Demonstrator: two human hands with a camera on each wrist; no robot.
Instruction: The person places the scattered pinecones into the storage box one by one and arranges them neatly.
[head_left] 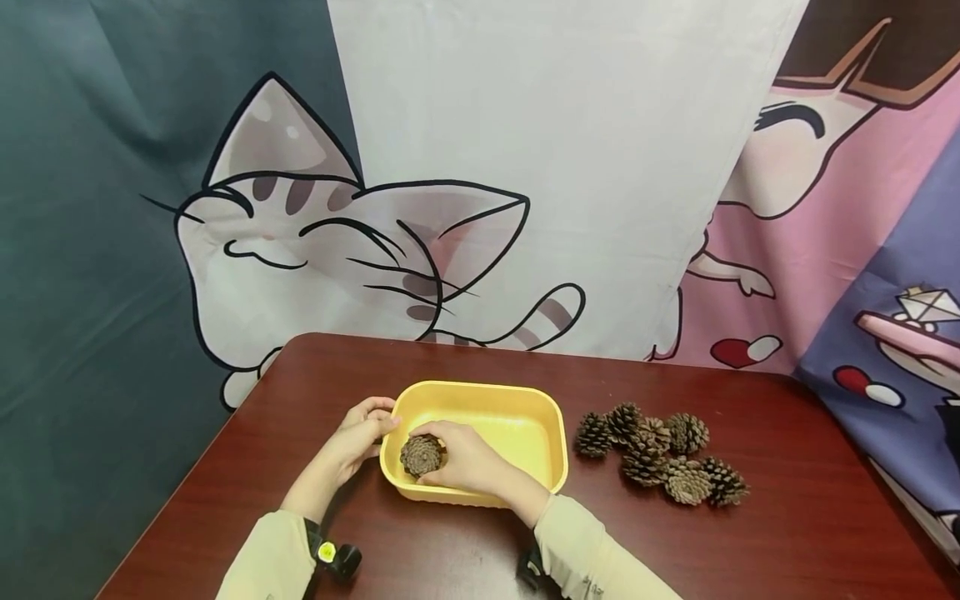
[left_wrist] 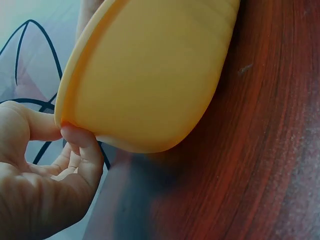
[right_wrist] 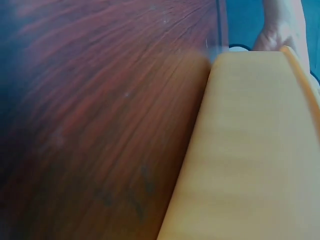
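A yellow plastic bin (head_left: pixel 517 400) stands on the table. My left hand (head_left: pixel 358 437) is at its left end; in the left wrist view, thumb and finger of that left hand (left_wrist: pixel 55 170) pinch the bin's rim (left_wrist: pixel 75 65). Inside the bin, near its left end, my right hand (head_left: pixel 468 458) grips a brown pine cone (head_left: pixel 422 456), fingers and thumb on its side. Whether the cone touches the bin's floor I cannot tell. The right wrist view shows mostly the outer wall of the bin (right_wrist: pixel 240 150); the right hand is hidden there.
Several pine cones (head_left: pixel 645 458) lie in a cluster on the table to the right of the bin. Below them is a dark red wooden table (head_left: pixel 795 533). A printed cloth (head_left: pixel 570 125) with cartoon cats hangs behind the table's far edge.
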